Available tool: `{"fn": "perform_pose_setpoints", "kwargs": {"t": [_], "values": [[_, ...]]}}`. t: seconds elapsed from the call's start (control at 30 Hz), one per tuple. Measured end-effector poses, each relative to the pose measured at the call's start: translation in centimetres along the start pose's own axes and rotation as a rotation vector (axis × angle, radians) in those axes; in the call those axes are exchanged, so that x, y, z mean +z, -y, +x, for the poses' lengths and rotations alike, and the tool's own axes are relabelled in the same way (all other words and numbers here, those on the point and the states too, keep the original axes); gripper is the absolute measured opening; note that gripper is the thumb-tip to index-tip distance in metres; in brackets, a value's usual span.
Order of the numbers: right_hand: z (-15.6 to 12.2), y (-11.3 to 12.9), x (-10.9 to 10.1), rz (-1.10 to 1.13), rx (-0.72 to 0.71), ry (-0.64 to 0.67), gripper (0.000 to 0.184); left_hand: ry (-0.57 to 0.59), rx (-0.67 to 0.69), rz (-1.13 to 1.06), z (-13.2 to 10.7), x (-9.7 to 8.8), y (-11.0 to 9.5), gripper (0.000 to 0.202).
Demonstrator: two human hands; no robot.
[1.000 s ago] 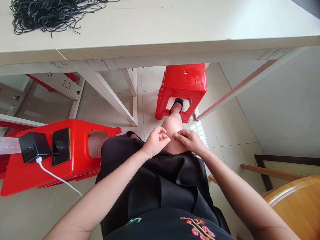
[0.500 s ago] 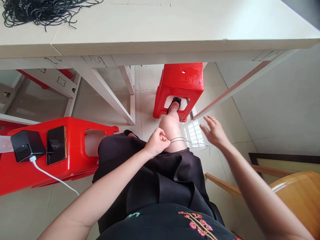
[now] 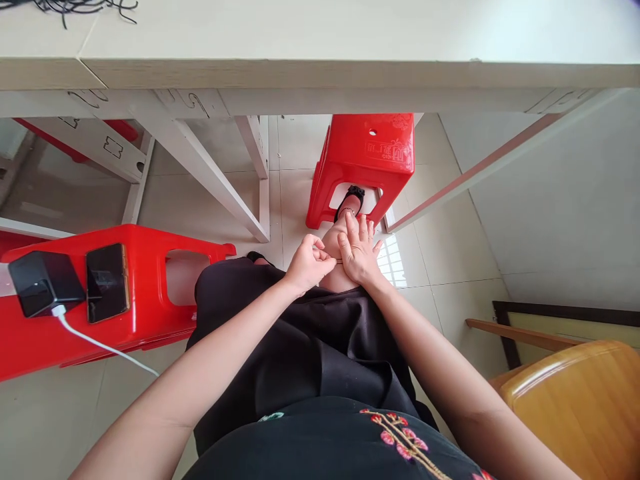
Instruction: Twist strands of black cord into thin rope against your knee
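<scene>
My left hand point(image 3: 311, 264) pinches the end of a thin black cord point(image 3: 339, 261) above my bare knee. The short stretch of cord that shows runs from those fingertips across the leg point(image 3: 334, 235) and under my right hand point(image 3: 359, 252). That hand lies flat on the leg with its fingers stretched out, pressing over the cord. The rest of the cord is hidden beneath the palm. More black cords point(image 3: 65, 8) lie in a loose heap on the table at the upper left.
A pale table point(image 3: 300, 40) spans the top, its white legs below. Under it stands a red stool point(image 3: 370, 150) around my foot. Left, another red stool point(image 3: 150, 293) carries a phone point(image 3: 107, 283) and a black charging device point(image 3: 46, 283) with a white cable. A wooden chair point(image 3: 575, 393) stands right.
My right hand has come left from beside the knee and now lies flat on the leg over the cord. My left hand keeps its pinch. The view has shifted slightly.
</scene>
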State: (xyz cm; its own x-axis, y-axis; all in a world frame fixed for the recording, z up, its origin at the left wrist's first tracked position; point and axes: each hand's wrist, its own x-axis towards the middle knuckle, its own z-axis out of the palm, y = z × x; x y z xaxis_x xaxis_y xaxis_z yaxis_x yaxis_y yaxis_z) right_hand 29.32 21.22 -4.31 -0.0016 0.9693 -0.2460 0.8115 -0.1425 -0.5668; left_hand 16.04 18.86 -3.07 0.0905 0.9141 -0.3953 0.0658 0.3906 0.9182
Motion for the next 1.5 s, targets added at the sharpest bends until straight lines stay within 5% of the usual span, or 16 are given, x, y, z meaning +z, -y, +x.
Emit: {"fn": "perform_pose_setpoints", "kwargs": {"t": [1.23, 1.5], "values": [[3.6, 3.5, 1.3, -0.238, -0.063, -0.005, 0.067, 0.063, -0.069, 0.116, 2.3, -3.6, -0.1, 0.031], [4.0, 3.5, 1.4, -0.308, -0.206, 0.035, 0.055, 0.083, -0.041, 0.130, 2.5, -3.9, 0.0, 0.028]]}}
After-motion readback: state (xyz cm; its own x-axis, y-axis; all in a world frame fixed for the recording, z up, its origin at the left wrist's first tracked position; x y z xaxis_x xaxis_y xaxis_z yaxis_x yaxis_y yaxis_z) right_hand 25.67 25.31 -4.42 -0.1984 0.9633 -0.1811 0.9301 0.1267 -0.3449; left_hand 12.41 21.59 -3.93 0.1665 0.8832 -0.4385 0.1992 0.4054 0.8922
